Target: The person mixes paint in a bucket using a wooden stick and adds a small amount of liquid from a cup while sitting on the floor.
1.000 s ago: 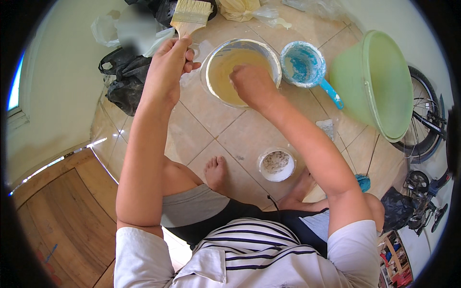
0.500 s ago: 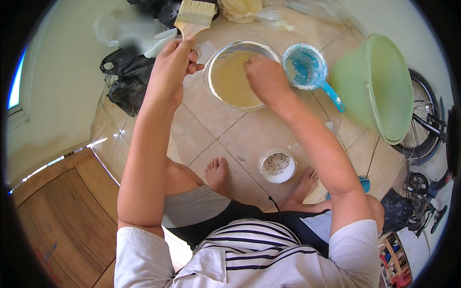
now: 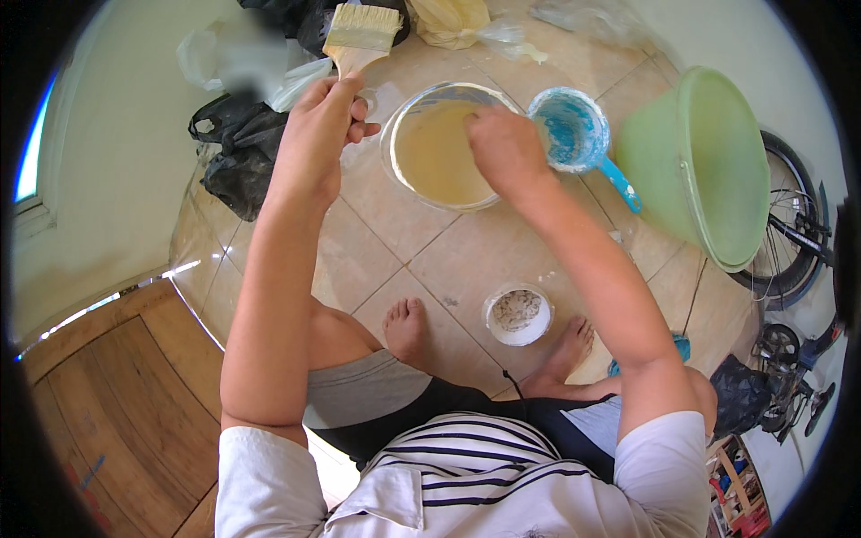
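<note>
My left hand (image 3: 327,125) grips the handle of a wide paintbrush (image 3: 363,31), its pale bristles upward, near the left rim of a white bucket of pale yellow liquid (image 3: 430,152). My right hand (image 3: 504,148) is closed over the right part of that bucket; what it holds, if anything, is hidden. Just right of the bucket sits a blue handled pot (image 3: 574,125) crusted with white. Lower, between my bare feet, stands a small white tub (image 3: 517,314) with lumpy greyish-white material in it.
A large green basin (image 3: 722,166) is at the right, beside a bicycle wheel (image 3: 789,269). Black plastic bags (image 3: 242,170) lie at the left, with yellowish and clear bags (image 3: 444,20) at the back. A wooden panel (image 3: 121,403) is at lower left, near the wall.
My closed right hand has moved rightward over the bucket, from its middle toward its right side. My left hand with the brush has shifted slightly right and down in the picture.
</note>
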Demonstrator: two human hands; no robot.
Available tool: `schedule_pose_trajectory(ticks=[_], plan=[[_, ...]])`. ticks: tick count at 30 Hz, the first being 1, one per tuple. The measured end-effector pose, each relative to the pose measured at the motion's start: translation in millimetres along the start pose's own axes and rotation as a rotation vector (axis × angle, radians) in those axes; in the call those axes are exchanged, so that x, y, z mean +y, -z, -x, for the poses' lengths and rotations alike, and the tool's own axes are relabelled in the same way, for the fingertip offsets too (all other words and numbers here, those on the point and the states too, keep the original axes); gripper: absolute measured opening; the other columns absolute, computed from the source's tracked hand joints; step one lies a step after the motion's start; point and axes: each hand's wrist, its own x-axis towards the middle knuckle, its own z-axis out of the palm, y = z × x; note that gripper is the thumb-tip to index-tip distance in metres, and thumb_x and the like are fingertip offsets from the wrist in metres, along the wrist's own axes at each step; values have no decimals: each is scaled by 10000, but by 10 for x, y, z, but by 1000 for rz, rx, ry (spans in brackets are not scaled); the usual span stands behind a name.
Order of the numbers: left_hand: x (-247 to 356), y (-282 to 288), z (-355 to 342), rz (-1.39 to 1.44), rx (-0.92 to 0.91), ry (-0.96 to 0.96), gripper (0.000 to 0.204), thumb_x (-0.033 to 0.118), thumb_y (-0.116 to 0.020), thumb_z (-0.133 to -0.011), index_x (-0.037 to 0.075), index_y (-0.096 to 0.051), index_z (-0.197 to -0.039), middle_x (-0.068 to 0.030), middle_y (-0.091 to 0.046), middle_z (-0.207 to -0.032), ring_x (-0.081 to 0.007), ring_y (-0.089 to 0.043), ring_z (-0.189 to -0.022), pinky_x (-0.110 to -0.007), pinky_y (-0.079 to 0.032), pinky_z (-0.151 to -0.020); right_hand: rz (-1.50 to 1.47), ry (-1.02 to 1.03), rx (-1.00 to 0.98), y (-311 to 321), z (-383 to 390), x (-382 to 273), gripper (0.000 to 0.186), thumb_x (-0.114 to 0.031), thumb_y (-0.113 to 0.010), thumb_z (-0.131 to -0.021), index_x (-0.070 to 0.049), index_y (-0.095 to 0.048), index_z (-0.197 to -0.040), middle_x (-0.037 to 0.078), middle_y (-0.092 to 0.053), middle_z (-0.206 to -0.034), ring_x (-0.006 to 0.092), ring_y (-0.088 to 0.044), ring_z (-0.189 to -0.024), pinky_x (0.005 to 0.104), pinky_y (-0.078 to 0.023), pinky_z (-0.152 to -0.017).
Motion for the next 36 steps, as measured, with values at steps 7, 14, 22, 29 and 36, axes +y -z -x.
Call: schedule_pose_trajectory(ticks=[7,14,22,29,36], plan=[[-7,20,19,-6,3,-1,287,235,-559,-996,-20,-582,-1126,-8,-495,-786,-94,-428,-618,-345,-531,-873,-345,77,-297,-86,60,-113,117,-93,-627,-827,-20,-716,-803,161,-700,-911,352,-673,-887,452,-543,-736],[-8,19,3,-3,-2,-6,294,235,-564,-997,-25,-580,-1134,-11,-492,-788,-93,-427,-612,-350,-534,-871,1,-2,-184,178,-24,-8,107,-80,-628,-802,-13,-712,-797,170,-695,-881,363,-674,-864,461,-540,-741],[10,-2,30,8,17,16,300,231,-572,-992,-27,-582,-1146,-10,-492,-788,-93,-428,-607,-363,-535,-898,-308,89,-269,-128,78,-146,106,-76,-616,-794,-21,-705,-779,159,-692,-837,377,-671,-833,475,-539,-752],[13,21,14,6,7,3,265,234,-577,-986,-5,-587,-1100,-7,-504,-785,-92,-442,-603,-362,-536,-867,19,-38,-169,118,-41,-35,110,-94,-626,-798,-26,-712,-783,167,-697,-837,359,-678,-821,459,-545,-732],[-8,7,22,19,4,14,222,231,-586,-973,20,-584,-1042,-3,-506,-780,-97,-445,-602,-369,-531,-858,-306,71,-261,-2,26,-167,123,-59,-616,-774,-14,-729,-789,200,-707,-859,355,-695,-831,437,-557,-705]])
